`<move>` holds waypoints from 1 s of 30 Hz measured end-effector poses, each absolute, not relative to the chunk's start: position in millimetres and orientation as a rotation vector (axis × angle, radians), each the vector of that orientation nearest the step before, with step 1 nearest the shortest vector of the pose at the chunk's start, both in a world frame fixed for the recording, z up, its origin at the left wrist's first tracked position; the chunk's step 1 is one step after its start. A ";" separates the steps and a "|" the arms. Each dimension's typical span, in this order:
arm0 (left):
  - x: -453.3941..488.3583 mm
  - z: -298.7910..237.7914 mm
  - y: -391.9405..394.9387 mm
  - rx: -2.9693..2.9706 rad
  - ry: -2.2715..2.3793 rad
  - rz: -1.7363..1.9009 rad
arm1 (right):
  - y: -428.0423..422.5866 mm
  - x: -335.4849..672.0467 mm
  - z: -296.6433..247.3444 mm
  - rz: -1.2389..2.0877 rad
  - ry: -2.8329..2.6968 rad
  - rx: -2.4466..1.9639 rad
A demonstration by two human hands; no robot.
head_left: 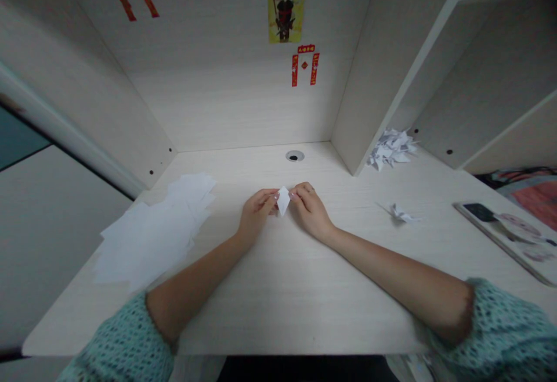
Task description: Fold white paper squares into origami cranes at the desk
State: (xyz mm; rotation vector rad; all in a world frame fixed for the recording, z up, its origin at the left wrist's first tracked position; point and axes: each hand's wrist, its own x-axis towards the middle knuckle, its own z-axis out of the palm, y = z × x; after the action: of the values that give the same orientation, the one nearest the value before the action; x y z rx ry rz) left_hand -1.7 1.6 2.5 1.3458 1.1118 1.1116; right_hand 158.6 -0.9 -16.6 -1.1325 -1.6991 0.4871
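Between my two hands is a small piece of white folded paper (pixel 284 201), shaped like a narrow diamond and held just above the desk. My left hand (pixel 257 211) pinches its left edge between thumb and fingers. On the opposite edge, the thumb and fingers of my right hand (pixel 311 211) are closed as well. The fingers behind the paper are partly hidden. To the left lies a spread stack of white paper sheets (pixel 152 231). A finished-looking folded paper crane (pixel 402 215) rests on the desk to the right of my right hand.
A heap of folded white paper pieces (pixel 393 147) sits behind the upright divider (pixel 369 80) at the back right. A phone (pixel 513 237) lies at the right edge. The desk's back panel carries red and yellow stickers (pixel 286 4) above a round cable hole (pixel 295 156).
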 end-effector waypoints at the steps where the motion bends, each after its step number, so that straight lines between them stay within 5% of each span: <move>1: -1.8 2.2 2.5 1.335 1.127 1.113 | -1.7 158.5 -15.9 0.490 -1.688 -1.135; 30: -2.9 0.2 2.8 1.301 1.089 1.157 | -5.1 155.1 -16.0 0.714 -1.487 -1.026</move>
State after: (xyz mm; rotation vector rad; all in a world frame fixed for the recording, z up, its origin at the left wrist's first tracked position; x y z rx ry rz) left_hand -2.9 2.8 0.2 1.3011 1.0889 1.1571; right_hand 155.1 -5.1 -16.0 -1.0263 -1.4868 0.7144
